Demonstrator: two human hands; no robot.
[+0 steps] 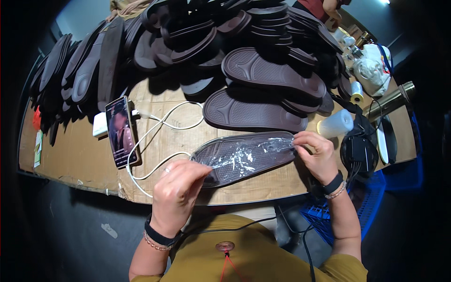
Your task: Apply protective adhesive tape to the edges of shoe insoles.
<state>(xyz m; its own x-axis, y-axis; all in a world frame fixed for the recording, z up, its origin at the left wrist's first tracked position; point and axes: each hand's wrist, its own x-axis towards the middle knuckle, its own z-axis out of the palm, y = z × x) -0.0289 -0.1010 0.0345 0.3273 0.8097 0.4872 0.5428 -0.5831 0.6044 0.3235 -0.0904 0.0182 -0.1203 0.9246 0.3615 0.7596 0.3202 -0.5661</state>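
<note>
A dark brown shoe sole point(277, 165) lies flat at the table's near edge, in front of me. Clear plastic film point(242, 159) is spread over it, wrinkled and glinting. At the sole's left end my left hand point(177, 190) pinches the film between closed fingers. My right hand point(318, 152) grips the film's other end between thumb and fingers, at the sole's right tip. Just beyond lies another brown sole point(253, 110) with a textured face, and a further sole point(272, 70) rests partly over it.
Heaped soles point(188, 42) cover the far side; more stand at left point(89, 70). A lit phone point(123, 134) leans by a white charger point(100, 124), with a white cable point(162, 120). Right are a film roll point(336, 123), a metal cylinder point(390, 101) and a blue crate point(373, 202). People stand behind.
</note>
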